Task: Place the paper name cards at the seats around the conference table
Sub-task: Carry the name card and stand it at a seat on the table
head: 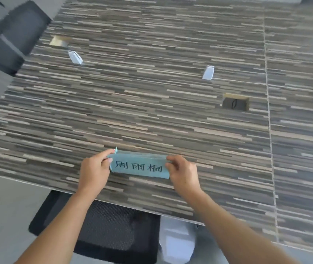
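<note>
A folded light-blue paper name card (pixel 139 166) with three black printed characters stands on the striped conference table (pixel 152 111), near its front edge. My left hand (pixel 94 170) pinches the card's left end and my right hand (pixel 182 172) pinches its right end. Two white folded name cards stand farther away: one (pixel 75 57) at the far left and one (pixel 208 72) toward the right of the middle.
A black mesh chair (pixel 104 229) is tucked under the front edge below my arms, with a white object (pixel 176 242) beside it. Another black chair (pixel 12 37) stands at the far left. Two cable openings (pixel 235 101) (pixel 58 41) are cut into the tabletop.
</note>
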Demonstrator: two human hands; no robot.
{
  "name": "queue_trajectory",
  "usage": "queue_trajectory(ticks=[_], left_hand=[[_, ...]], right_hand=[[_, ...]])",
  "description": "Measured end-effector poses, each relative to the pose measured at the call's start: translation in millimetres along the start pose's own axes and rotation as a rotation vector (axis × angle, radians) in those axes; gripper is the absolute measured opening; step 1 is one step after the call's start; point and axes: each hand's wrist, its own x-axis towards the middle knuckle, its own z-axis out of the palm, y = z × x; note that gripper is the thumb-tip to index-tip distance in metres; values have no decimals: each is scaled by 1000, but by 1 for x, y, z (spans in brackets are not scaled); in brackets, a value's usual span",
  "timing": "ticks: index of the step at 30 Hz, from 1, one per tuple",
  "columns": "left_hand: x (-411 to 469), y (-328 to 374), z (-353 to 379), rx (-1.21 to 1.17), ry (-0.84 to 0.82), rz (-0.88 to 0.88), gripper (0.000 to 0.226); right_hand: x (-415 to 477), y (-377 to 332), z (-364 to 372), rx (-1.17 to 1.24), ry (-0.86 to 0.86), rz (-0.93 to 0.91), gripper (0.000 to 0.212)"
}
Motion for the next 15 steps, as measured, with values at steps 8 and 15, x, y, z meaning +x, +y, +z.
queue_trajectory(ticks=[8, 15], left_hand=[[23, -47, -17, -37, -171, 131, 34], [30, -66, -22, -79, -243, 210, 48]], right_hand=[[-21, -19, 51, -39, 179, 111, 22], [-38, -26, 50, -28, 211, 234, 43]])
